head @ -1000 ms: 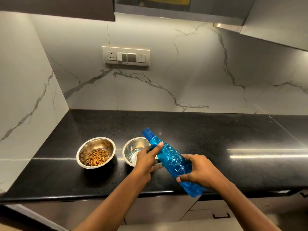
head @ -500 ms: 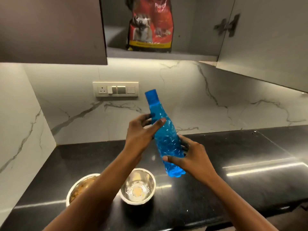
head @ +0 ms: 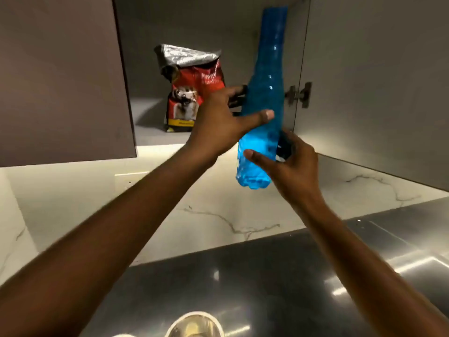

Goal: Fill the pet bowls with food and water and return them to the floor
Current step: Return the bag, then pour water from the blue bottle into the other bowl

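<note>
A blue plastic water bottle (head: 266,98) is held upright and high, its capped top reaching into the open wall cabinet. My left hand (head: 220,117) grips its middle, thumb across the front. My right hand (head: 289,164) holds its lower part near the base. A red puppy-food bag (head: 192,93) with a rolled silver top stands on the cabinet shelf, left of the bottle. Only the rim of one steel bowl (head: 194,323) shows at the bottom edge, on the black counter (head: 267,276). The other bowl is out of view.
The shut cabinet door (head: 60,76) is on the left; the open cabinet door (head: 376,88) with hinges hangs to the right of the bottle. A marble backsplash (head: 218,210) runs behind the counter, with a switch plate partly hidden by my left arm.
Both hands have lifted the bottle from over the bowls up to the cabinet opening, turning it upright. My view has tilted upward, so the bowls have dropped nearly out of frame.
</note>
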The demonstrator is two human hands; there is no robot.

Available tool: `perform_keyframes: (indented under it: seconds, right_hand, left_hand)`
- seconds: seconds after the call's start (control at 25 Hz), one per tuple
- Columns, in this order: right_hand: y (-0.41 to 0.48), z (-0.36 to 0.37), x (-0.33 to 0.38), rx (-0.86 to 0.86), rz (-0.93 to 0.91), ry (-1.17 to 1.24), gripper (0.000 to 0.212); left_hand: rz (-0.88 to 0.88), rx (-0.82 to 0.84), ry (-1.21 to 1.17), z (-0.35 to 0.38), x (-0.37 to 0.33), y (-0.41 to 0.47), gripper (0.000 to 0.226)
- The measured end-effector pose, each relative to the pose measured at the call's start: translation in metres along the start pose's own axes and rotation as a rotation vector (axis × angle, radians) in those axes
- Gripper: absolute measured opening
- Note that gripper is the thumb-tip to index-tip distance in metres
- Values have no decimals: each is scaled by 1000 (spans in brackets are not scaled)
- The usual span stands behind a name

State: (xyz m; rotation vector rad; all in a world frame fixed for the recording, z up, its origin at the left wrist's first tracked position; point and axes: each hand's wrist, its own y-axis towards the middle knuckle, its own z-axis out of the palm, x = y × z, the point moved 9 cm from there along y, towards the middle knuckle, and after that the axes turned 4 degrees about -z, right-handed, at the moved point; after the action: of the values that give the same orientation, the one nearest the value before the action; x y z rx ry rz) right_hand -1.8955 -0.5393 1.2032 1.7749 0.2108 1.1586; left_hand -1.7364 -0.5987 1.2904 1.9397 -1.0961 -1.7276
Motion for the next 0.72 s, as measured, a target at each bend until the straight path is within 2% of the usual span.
perform_keyframes:
  seconds: [0.2,0.28,0.4,0.56,0.72]
  right_hand:
    - [92,9,6,17,-42,65,53]
    - [116,18,-5,28,-36,76,55]
    - [144,31,-28,41,-12,104,63]
    - [175,36,-59,19,15,76,60]
    - [196,46,-85,65,37,23,56]
  left_hand:
    - [-90,-61,-107,8,-3,78,56]
    - [-151,-63,-138,13,4,102,58]
    - [-210,-72,-80,23,23,127,54]
    - [-232,-103,-39,37,51,152,42]
    - [-222,-148,46,44,74,174,49]
